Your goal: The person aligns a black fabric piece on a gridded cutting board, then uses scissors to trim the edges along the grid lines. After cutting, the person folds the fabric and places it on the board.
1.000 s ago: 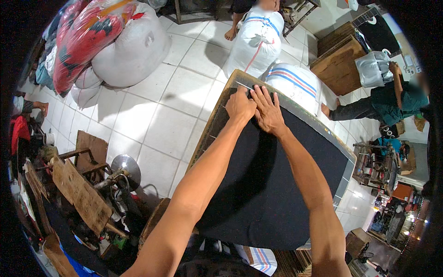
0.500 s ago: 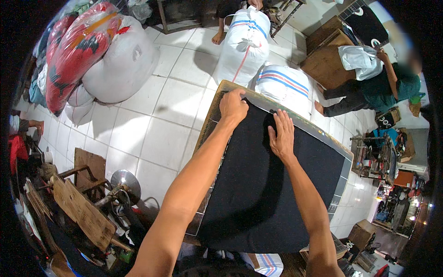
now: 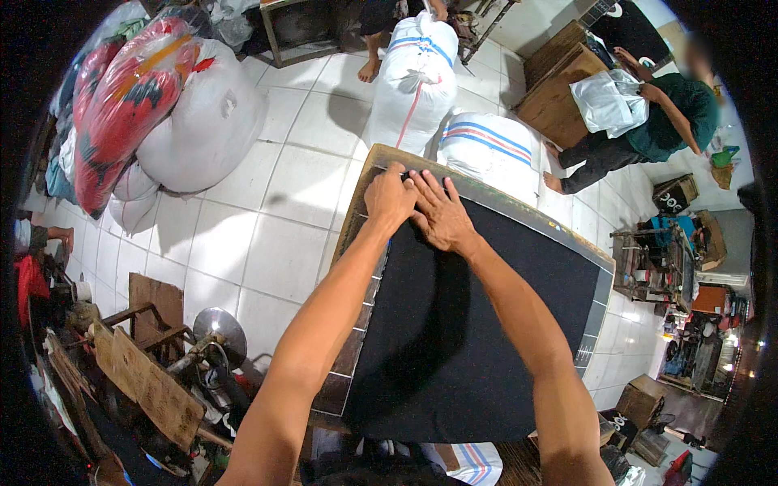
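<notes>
A black cloth (image 3: 458, 324) lies on a worn board (image 3: 597, 309) with a grey, line-marked border. My left hand (image 3: 389, 198) is at the cloth's far left corner, fingers curled onto its edge; the fingertips are partly hidden. My right hand (image 3: 438, 212) lies just right of it, fingers stretched and spread flat on the cloth's far edge.
Striped white sacks (image 3: 486, 146) stand beyond the board. Stuffed plastic bags (image 3: 130, 105) are piled at upper left. Wooden pieces and a metal stand (image 3: 215, 336) are at lower left. A person (image 3: 664, 121) at right holds a white bundle (image 3: 608, 105); another person's foot (image 3: 369, 69) shows behind the sacks.
My right hand went rightward and nearer me, then back up-left beside my left hand since half a second ago. The view has shifted; the person at right has changed their arm position around the bundle.
</notes>
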A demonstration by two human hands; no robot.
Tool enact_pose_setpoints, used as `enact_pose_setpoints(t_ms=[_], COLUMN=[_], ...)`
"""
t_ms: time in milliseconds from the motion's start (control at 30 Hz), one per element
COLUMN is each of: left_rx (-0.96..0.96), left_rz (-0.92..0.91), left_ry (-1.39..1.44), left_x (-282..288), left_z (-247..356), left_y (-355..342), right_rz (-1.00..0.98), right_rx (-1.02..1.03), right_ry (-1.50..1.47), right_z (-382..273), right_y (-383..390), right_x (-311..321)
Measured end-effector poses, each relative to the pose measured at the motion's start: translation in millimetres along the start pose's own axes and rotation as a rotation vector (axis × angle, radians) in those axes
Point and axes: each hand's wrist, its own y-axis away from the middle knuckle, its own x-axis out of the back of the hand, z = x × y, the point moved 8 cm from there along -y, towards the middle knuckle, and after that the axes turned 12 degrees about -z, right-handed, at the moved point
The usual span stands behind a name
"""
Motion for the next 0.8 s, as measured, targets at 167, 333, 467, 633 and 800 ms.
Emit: enact_pose_setpoints(t_ms=[167,333,467,633,800], left_rx=[-0.018,0.048,0.049,0.027,-0.009], left_rz=[-0.010,-0.068,-0.071,-0.074,-0.071], left_ry=[0.009,0.047,0.018,0.024,0.001], left_x=[-4,-8,-6,-7,-13], left_z=[-17,-35,-35,-39,-45], left_y=[52,85,95,106,125], right_rz=[-0.026,0.025,0.028,-0.005,-0.023], right_rx=[-0.017,-0.003,0.032,0.077,0.079], right_ry=[0.061,0.112,0.090,0.046,0.039], right_z=[0,-8,-19,-38,-60], right_y=[-2,4,14,30,48], right_x=[-3,-2,-5,-10,-17])
